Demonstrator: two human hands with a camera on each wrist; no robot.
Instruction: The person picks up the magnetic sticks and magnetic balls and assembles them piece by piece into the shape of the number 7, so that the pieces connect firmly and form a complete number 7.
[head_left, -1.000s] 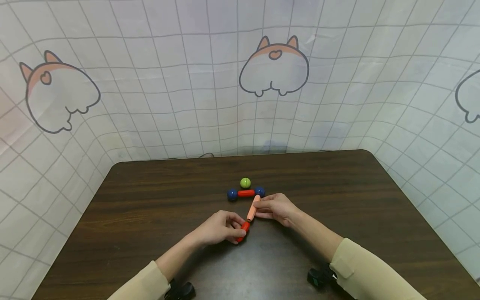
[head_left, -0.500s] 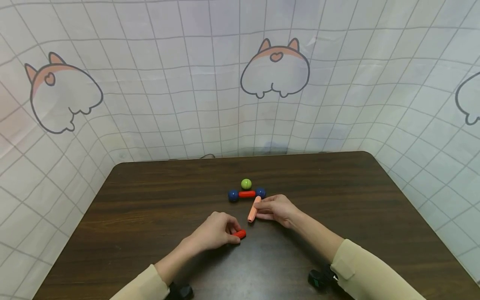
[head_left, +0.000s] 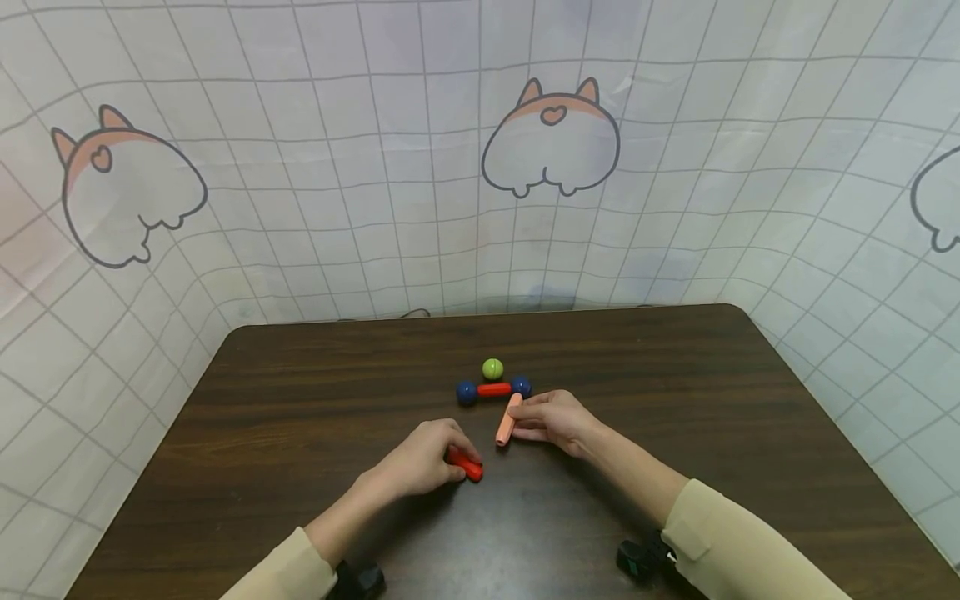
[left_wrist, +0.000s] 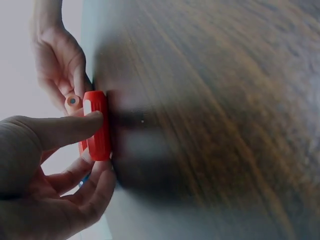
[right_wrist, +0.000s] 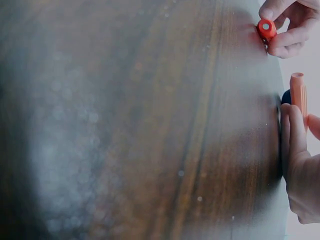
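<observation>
In the head view my left hand (head_left: 426, 457) pinches a short red magnetic rod (head_left: 471, 468) between thumb and fingers, low over the tabletop. A round metal end shows on this rod (right_wrist: 266, 27) in the right wrist view. My right hand (head_left: 558, 422) holds a peach magnetic rod (head_left: 507, 421) by its side, slanted, with a gap between it and the held red rod. The peach rod's far end lies at the right blue ball (head_left: 521, 386); whether they touch I cannot tell. A second red rod (head_left: 494, 389) joins that ball to the left blue ball (head_left: 467, 392).
A green ball (head_left: 492, 369) sits just behind the joined rod and balls. All of it lies on a dark wooden table (head_left: 315, 375). A white gridded cloth (head_left: 360, 208) hangs behind the table. Black wrist devices (head_left: 637, 560) sit beneath both sleeves.
My left hand has drawn the red rod leftward, away from the peach rod's near end, and turned it so its visible end points down and right. My right hand stays almost still.
</observation>
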